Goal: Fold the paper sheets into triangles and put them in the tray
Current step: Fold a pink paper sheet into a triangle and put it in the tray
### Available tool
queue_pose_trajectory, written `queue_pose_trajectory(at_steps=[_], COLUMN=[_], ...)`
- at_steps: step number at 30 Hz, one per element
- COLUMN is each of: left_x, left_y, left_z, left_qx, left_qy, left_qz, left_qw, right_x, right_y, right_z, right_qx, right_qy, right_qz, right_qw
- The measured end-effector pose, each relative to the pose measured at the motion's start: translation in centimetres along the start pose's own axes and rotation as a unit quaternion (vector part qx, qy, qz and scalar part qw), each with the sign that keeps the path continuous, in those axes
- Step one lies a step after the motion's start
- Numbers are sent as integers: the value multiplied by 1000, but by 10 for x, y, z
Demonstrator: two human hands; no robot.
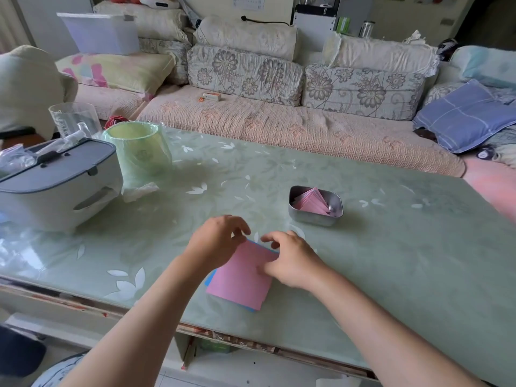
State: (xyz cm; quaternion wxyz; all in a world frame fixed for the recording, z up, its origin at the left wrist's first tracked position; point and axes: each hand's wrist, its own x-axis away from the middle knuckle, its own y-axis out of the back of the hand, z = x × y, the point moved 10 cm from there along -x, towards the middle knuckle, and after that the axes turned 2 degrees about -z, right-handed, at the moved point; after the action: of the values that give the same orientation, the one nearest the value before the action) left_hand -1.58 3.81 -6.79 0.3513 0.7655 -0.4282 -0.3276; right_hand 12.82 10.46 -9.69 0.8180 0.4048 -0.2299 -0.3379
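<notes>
A stack of square paper sheets point(240, 277), pink on top with blue edges showing beneath, lies on the green glass table near its front edge. My left hand point(216, 241) has curled fingers at the stack's far left corner. My right hand point(290, 258) rests on the stack's right side, its fingertips at the far edge and its thumb on the pink top sheet. Whether either hand pinches a sheet is unclear. A small metal tray point(333, 216) stands beyond the hands to the right and holds several folded pink triangles point(312, 203).
A grey and white lidded box point(55, 185) stands at the table's left, with a green-lined bin point(136, 152) and a glass jar point(74, 117) behind it. A sofa with cushions point(279, 115) runs behind the table.
</notes>
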Motion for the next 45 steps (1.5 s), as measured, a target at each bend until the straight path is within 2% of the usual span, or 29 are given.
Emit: queue_pose_trajectory(at_steps=[3, 5, 10, 13, 16, 21, 25, 29, 32, 36, 45], left_x=[0, 2, 2, 2, 3, -2, -12, -24, -30, -34, -37], left_y=[14, 20, 17, -3, -25, -44, -56, -61, -67, -79, -88], left_z=[-26, -38, -48, -57, -74, -89, -80, -73, -68, -70, -81], left_qx=[67, 100, 195, 241, 218, 239, 309, 295, 293, 294, 266], left_qy=[-68, -90, -55, -26, -29, 5, 96, 140, 164, 171, 141], left_qz=[-23, -39, -41, 28, 80, 62, 44, 16, 13, 36, 51], left_qw=[995, 990, 978, 970, 972, 969, 945, 945, 942, 940, 952], right_x=[0, 0, 9, 20, 32, 42, 42, 48, 57, 57, 63], right_y=[23, 36, 52, 65, 71, 77, 89, 94, 98, 95, 110], right_z=[10, 8, -16, -33, -51, -68, -78, -67, -55, -57, -56], right_qx=[-43, -78, -194, -251, -288, -306, -236, -126, -25, 82, 55], right_qy=[53, 57, 27, 13, 7, 8, 24, 98, 193, 218, 272], right_qz=[-63, -81, -83, -103, -108, -103, -136, -136, -153, -157, -218], right_qw=[996, 992, 977, 962, 952, 946, 962, 978, 969, 960, 936])
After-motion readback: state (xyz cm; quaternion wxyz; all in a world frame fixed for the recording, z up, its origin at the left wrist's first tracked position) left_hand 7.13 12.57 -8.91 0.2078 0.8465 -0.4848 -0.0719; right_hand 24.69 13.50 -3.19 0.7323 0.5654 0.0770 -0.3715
